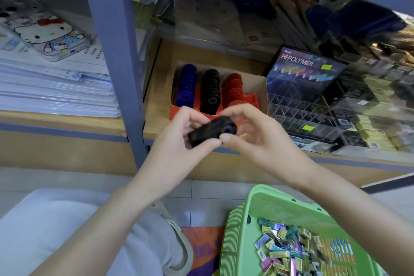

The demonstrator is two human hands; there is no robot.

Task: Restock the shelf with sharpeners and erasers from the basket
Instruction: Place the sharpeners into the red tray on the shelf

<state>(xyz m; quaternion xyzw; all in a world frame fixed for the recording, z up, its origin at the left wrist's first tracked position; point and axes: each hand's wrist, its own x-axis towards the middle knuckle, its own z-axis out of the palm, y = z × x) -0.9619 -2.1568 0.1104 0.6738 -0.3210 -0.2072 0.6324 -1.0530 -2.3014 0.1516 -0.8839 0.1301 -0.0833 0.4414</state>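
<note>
A black round sharpener (211, 131) is held in front of the shelf edge by both hands. My left hand (179, 139) grips its left end from below and my right hand (253, 134) pinches its right end. Behind them, a red cardboard display box (262, 87) on the wooden shelf (161, 78) holds rows of blue sharpeners (187, 84), black sharpeners (210, 87) and red sharpeners (234, 88). The green plastic basket (268, 206) at the bottom right holds several small wrapped erasers (291, 251).
A black HI-POLYMER eraser display (307, 74) with clear compartments stands right of the box. A blue-grey shelf post (118, 51) rises at the left. Stacked plastic sleeves (56, 89) with a cartoon-cat phone case (44, 31) lie further left. My knee (56, 231) is below.
</note>
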